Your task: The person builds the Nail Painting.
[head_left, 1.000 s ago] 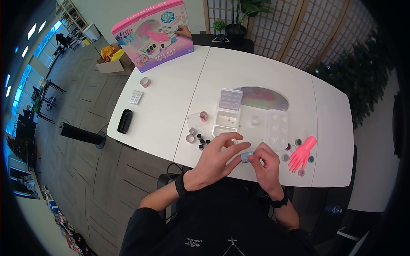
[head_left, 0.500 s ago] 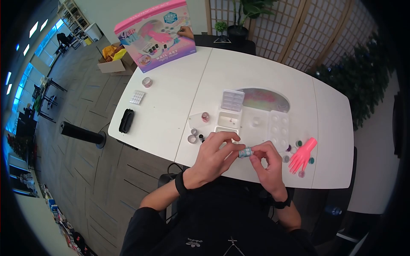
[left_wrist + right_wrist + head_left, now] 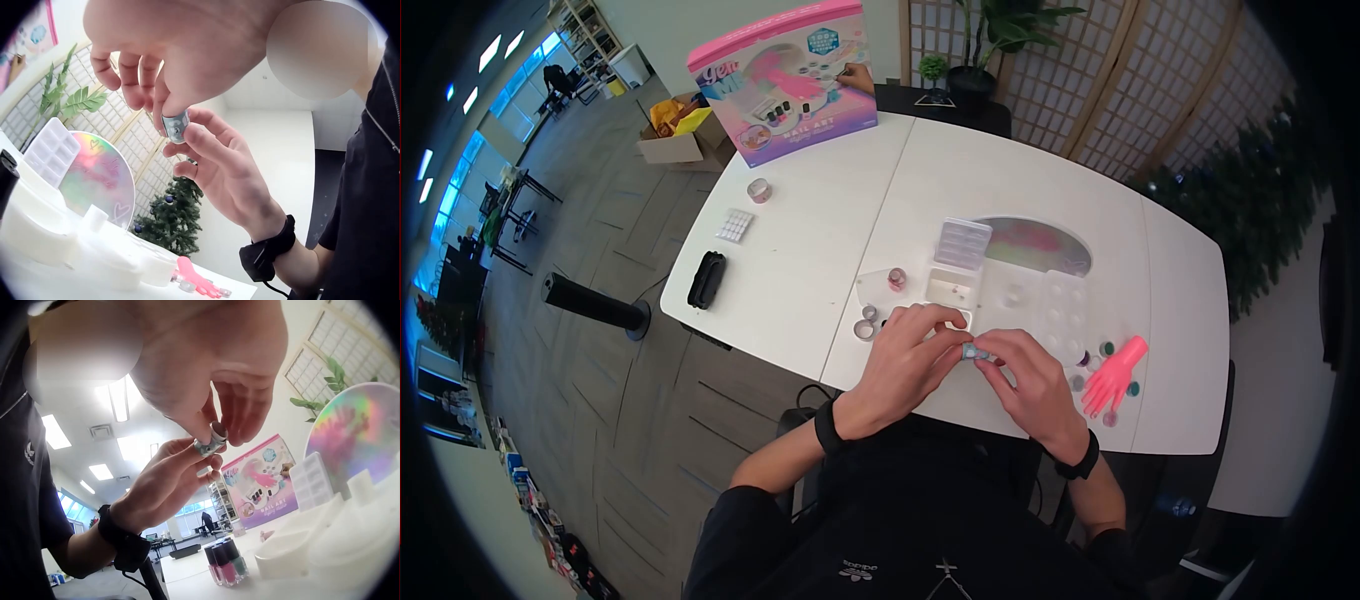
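Both hands meet over the front of the table around a small roll of teal-grey patterned tape (image 3: 974, 352). My left hand (image 3: 905, 355) pinches its left side between thumb and fingertips, the other fingers held loosely up. From the right, the thumb and fingertips of my right hand (image 3: 1032, 388) pinch the same roll. In the left wrist view the printed face of the tape roll (image 3: 175, 127) shows between the two thumbs. The right wrist view shows the open end of the roll (image 3: 219, 430), hollow inside. Its far side is hidden by fingers.
A white compartment tray (image 3: 950, 288) and a clear mould tray (image 3: 1064, 310) lie beyond the hands. Nail polish bottles (image 3: 226, 565) stand beside the left hand. A pink model hand (image 3: 1114, 378) and small pots lie right. A nail art box (image 3: 785, 85) stands at the back left.
The right hand has shifted its grip on the tape roll, its fingers now reaching over the top. The roll has moved slightly away from the body, and the head view has shifted a little.
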A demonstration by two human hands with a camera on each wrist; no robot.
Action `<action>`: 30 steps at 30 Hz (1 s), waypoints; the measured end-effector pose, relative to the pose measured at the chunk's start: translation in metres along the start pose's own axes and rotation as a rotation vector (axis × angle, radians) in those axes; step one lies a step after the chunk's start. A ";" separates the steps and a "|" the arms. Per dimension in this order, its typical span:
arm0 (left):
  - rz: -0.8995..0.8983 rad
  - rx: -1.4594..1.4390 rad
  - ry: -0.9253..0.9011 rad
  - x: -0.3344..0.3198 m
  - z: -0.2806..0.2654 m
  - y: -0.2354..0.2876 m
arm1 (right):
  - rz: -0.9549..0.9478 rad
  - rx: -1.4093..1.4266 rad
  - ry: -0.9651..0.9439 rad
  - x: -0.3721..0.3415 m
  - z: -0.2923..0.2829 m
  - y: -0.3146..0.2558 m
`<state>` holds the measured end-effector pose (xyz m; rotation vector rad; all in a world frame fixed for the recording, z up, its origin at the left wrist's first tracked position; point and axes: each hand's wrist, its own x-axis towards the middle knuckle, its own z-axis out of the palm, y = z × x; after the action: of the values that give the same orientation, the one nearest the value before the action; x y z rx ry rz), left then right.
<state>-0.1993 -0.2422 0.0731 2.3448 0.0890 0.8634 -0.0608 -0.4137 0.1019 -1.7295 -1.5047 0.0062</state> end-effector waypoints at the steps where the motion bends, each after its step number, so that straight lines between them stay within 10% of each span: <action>1: 0.000 0.011 -0.006 0.000 -0.001 -0.001 | 0.052 0.047 -0.020 0.000 0.001 0.001; 30: -0.085 0.362 0.065 0.007 -0.027 -0.030 | 0.475 0.260 -0.188 0.056 0.025 0.051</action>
<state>-0.2060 -0.2016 0.0751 2.6227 0.3994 0.9447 -0.0155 -0.3501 0.0837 -1.8651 -1.1255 0.5979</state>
